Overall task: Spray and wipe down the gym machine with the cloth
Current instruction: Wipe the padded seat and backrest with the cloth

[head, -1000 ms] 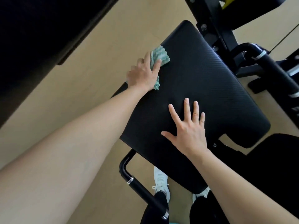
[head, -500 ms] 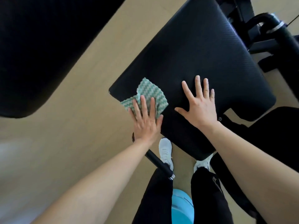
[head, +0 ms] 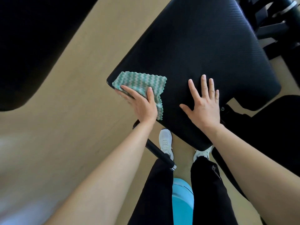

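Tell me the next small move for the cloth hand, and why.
Probably slide the left hand and the cloth away from the body, up the seat pad's left edge. The cloth sits at the pad's near-left corner under flat fingers, the right hand lies spread beside it, and bare pad stretches beyond.

Bright even light, soft shadows, blurred left edge, wide-angle warping
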### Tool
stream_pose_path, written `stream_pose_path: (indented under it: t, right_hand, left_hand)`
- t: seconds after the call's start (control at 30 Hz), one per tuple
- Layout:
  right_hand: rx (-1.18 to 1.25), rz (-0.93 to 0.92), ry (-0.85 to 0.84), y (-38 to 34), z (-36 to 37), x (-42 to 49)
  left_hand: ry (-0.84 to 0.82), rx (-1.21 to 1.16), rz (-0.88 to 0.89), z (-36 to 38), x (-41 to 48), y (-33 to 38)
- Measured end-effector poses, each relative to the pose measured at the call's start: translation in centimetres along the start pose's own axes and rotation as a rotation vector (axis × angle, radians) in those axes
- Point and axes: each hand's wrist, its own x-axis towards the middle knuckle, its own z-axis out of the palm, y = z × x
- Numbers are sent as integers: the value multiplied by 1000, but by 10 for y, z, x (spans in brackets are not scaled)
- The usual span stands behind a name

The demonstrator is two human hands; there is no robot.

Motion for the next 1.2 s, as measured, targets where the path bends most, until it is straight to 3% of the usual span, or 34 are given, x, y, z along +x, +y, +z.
stream_pose_path:
  t: [0.33, 0.47, 0.57, 0.63, 0.7, 0.77, 0.83, 0.93, 1.07, 1.2]
  right_hand:
    - [263, 177, 17, -5, 5, -27]
    - [567, 495, 99, -33, 1, -64]
    - [865, 870, 143, -71, 4, -97]
    - [1171, 1195, 21, -97, 6, -111]
    - [1579, 1448, -162, -117, 5, -111]
    - [1936, 1529, -266, -129, 4, -102]
    - [2187, 1519, -270, -136, 7, -88]
    - [2348, 1511, -187, -136, 13, -64]
    - [2329, 1622, -41, -128, 18, -48]
    - [2321, 1614, 70, -117, 33, -57]
  left_hand:
    - [-282, -96, -280, 8, -78, 14]
    - [-453, -146, -351, -15, -91, 17]
    - [-476, -66, -289, -37, -82, 3]
    - [-412, 110, -97, -53, -74, -10]
    - [-341, 290, 280, -69, -63, -24]
    - [-398, 472, 716, -77, -40, -39]
    - [-525, 585, 981, -76, -13, -48]
    - [-566, 636, 1169, -67, 20, -49]
    - [-517, 658, 1341, -57, 38, -47]
    - [-475, 637, 1443, -44, 38, -51]
